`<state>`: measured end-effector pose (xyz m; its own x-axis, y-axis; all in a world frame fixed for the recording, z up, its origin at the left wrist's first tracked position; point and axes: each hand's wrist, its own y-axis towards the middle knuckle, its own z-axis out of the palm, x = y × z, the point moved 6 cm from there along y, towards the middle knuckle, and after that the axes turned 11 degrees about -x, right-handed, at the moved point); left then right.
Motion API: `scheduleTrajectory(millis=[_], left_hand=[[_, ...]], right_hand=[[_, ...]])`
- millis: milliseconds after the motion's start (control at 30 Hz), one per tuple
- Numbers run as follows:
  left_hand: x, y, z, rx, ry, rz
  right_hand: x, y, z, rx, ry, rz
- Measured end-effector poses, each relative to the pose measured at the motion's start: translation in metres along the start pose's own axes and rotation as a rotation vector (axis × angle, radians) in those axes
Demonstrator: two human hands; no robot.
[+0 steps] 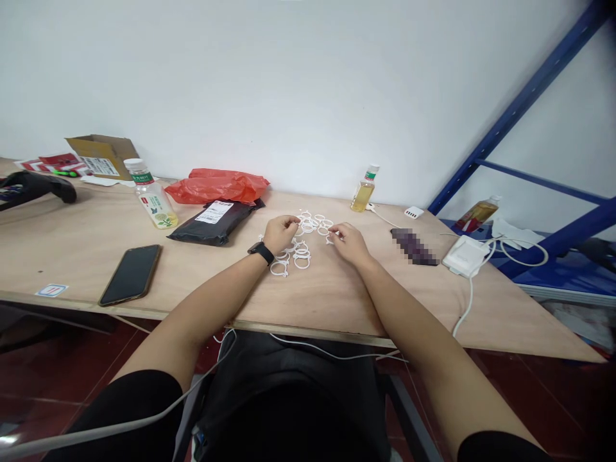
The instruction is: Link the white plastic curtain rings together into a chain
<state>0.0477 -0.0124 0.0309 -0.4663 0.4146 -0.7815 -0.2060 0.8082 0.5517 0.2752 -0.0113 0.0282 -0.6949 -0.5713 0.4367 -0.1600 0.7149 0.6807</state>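
Containers first. A clear plastic bottle (153,197) with a white cap and green label stands tilted on the left of the plywood table (72,250), holding a low level of pale yellow liquid. A second, smaller bottle (364,190) stands by the wall, roughly half full of a similar yellow liquid. A third bottle (477,213) of amber liquid lies on the blue shelf frame (529,90) to the right. An open cardboard box (103,154) sits at the far left against the wall; its contents cannot be seen.

Materials. The table is bare, pale plywood with a raw edge. A crumpled red plastic bag (219,185) lies glossy behind a flat black mailer pouch (214,222) bearing a white label. A dark phone (131,274) lies face up near the front edge. A white charger block (464,255) with its cable rests at the right.

The white plastic rings (301,253) lie in a loose heap at the table's centre, thin round hoops with small tabs, between and just before the two hands.

Hands. Both forearms reach straight forward, elbows off the table. The left hand (280,232), a black watch at its wrist, is curled with fingertips pinched on a ring at the heap's top. The right hand (349,242) is curled likewise, fingertips closed on a ring at the heap's right edge. The hands are apart, the heap between them.
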Motion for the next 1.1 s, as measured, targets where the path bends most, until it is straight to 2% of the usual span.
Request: scheduleTrajectory(millis=[133,233,367,500,667,833,1100], left_hand=[[0.002,0.002,0.0,0.01,0.051,0.01],[-0.003,0.002,0.0,0.017,0.086,0.053],[-0.01,-0.002,0.001,0.065,0.159,0.128],[-0.009,-0.009,0.009,0.189,0.242,0.166],[-0.007,-0.016,0.019,0.337,0.325,0.244],[-0.009,-0.016,0.019,0.304,0.33,0.286],[-0.012,-0.017,0.018,0.268,0.239,0.326]], right_hand=[[-0.022,-0.006,0.009,0.207,-0.073,0.014],[-0.02,-0.009,0.018,0.299,-0.12,-0.032],[-0.007,-0.01,0.026,0.351,-0.174,-0.089],[0.001,-0.009,0.023,0.296,-0.091,-0.08],[-0.001,-0.008,0.017,0.184,0.082,0.092],[0.004,-0.008,0.015,0.127,0.121,0.14],[0.022,-0.01,0.019,0.152,0.115,0.028]])
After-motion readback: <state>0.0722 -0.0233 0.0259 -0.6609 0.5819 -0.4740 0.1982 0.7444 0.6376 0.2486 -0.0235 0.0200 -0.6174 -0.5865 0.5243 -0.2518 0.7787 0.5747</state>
